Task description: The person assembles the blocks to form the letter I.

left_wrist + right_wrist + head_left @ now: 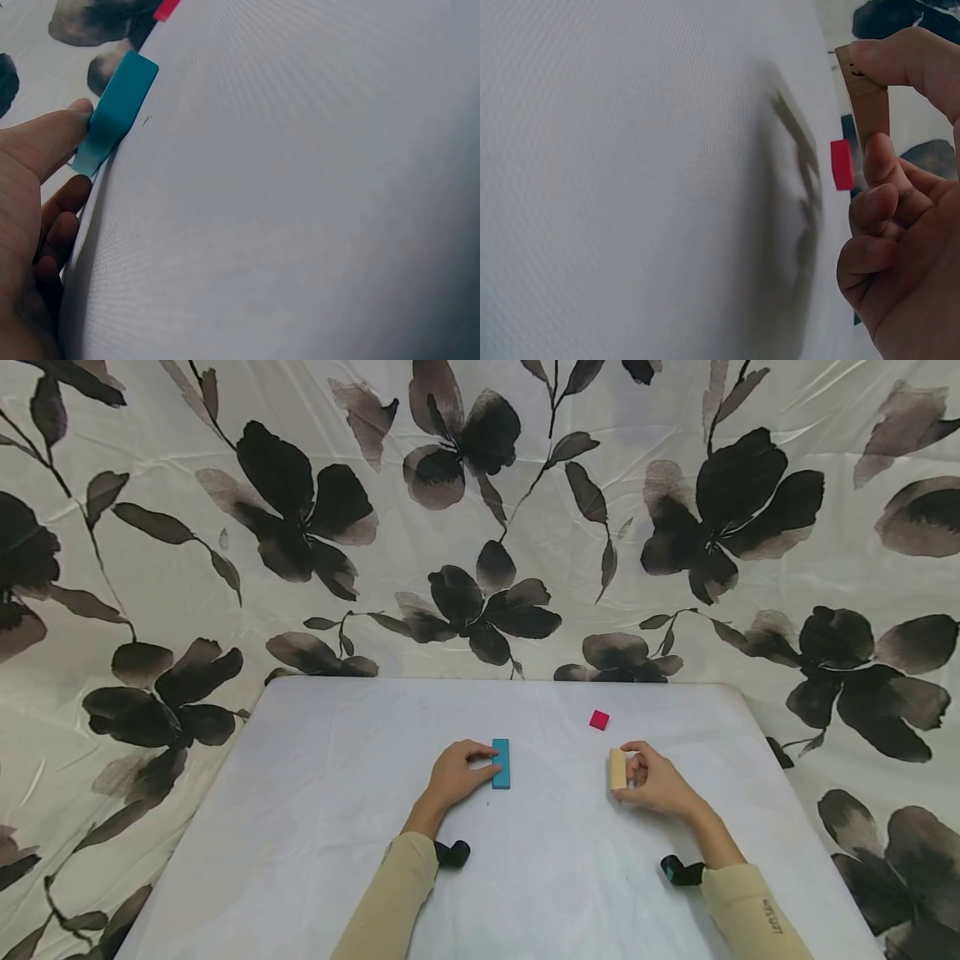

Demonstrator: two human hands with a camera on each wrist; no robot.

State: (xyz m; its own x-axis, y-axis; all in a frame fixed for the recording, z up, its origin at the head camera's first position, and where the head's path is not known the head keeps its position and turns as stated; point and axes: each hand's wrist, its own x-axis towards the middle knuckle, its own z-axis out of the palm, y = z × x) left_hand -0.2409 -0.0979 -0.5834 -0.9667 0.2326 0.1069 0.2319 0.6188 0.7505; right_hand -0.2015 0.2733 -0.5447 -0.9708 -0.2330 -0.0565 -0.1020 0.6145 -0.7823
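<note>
- Endwise, the pale wooden block (pixel 617 769) is gripped by the right hand (pixel 663 783), thumb near and forefinger far, presumably so that its left side is left free
- At left, the blue block (pixel 501 774) is touched by the half-curled left hand (pixel 452 774), perhaps for steadying; whether it is pinched cannot be told
- On the far right of the table (pixel 540 877), the red block (pixel 599 720) is left untouched
- Counted: three blocks, one per colour; two hands

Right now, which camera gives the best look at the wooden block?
The right wrist view: the wooden block appears largest there, pinched by the right hand, with a dark mark visible on it. The head view shows it smaller, from above, held near both ends. The left wrist view doesn't show it.
</note>
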